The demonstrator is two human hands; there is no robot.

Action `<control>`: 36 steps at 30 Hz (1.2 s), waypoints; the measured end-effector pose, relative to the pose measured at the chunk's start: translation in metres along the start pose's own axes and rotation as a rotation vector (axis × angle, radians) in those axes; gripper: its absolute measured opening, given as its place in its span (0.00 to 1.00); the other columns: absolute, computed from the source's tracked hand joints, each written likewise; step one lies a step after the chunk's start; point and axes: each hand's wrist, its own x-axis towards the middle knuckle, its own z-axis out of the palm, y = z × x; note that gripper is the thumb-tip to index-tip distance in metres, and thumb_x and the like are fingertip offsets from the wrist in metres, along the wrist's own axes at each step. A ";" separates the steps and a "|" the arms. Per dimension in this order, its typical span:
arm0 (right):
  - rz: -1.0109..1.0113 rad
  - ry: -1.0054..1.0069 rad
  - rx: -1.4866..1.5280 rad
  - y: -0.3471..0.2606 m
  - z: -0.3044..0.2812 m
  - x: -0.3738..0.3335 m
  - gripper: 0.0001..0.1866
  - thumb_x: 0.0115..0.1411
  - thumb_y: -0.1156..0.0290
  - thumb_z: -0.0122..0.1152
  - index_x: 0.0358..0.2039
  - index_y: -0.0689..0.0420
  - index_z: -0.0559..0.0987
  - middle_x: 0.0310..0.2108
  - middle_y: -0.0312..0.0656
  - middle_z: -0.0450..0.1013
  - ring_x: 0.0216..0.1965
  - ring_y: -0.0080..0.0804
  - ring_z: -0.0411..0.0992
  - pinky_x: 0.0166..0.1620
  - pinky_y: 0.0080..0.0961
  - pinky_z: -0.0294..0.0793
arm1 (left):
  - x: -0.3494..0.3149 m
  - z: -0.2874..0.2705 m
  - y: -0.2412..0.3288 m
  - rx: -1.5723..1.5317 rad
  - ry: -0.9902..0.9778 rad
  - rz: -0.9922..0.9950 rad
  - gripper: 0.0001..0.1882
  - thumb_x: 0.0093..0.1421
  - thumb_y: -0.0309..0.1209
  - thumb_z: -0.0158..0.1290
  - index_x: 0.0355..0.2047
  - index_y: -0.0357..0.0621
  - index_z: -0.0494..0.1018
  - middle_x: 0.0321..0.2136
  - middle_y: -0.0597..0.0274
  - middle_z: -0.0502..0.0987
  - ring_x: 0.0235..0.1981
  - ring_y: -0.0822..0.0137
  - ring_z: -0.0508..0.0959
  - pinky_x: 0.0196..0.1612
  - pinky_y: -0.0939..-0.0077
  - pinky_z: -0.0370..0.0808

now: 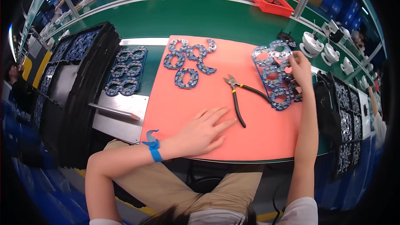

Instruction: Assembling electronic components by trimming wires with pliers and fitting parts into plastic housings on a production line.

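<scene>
My left hand [205, 131] lies flat on the pink mat [204, 100], fingers spread, holding nothing; a blue wrist strap [155, 150] circles that wrist. At the mat's right side, my right hand [301, 70] pinches the right edge of a blue circuit board panel [273, 84] made of joined rings. Between the hands rest diagonal cutters [234, 84] with black handles, jaws pointing away from me; one handle reaches the panel's lower edge. Several separated ring-shaped circuit boards [186, 85] are scattered at the mat's upper left, some of them curved pieces.
Left of the mat lie another ring panel [126, 71] and a metal plate [118, 127] with a bar [114, 111] on it. Black trays with boards stand stacked at left [85, 96] and right [345, 112]. A red bin [273, 5] and white round-based devices [311, 43] sit beyond.
</scene>
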 end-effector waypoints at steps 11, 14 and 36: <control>0.136 -0.115 0.802 -0.060 -0.035 -0.022 0.12 0.65 0.68 0.54 0.43 0.62 0.77 0.29 0.28 0.74 0.20 0.09 0.67 0.20 0.08 0.63 | 0.002 -0.002 0.009 -0.377 0.107 -0.111 0.41 0.63 0.45 0.50 0.67 0.37 0.44 0.60 0.43 0.60 0.62 0.51 0.61 0.64 0.58 0.57; 0.111 -0.391 0.855 -0.075 0.006 -0.041 0.11 0.65 0.68 0.54 0.40 0.62 0.78 0.34 0.31 0.75 0.34 0.14 0.70 0.40 0.14 0.69 | 0.004 -0.002 0.008 -1.065 0.117 -0.201 0.38 0.66 0.39 0.48 0.68 0.42 0.40 0.61 0.46 0.60 0.62 0.56 0.61 0.63 0.61 0.59; 0.224 -0.678 1.288 -0.096 0.080 -0.139 0.22 0.66 0.61 0.51 0.58 0.55 0.65 0.47 0.35 0.68 0.48 0.24 0.67 0.49 0.28 0.67 | -0.013 -0.059 -0.002 -1.641 0.646 -0.335 0.25 0.70 0.29 0.40 0.65 0.49 0.49 0.59 0.55 0.65 0.60 0.63 0.67 0.59 0.61 0.70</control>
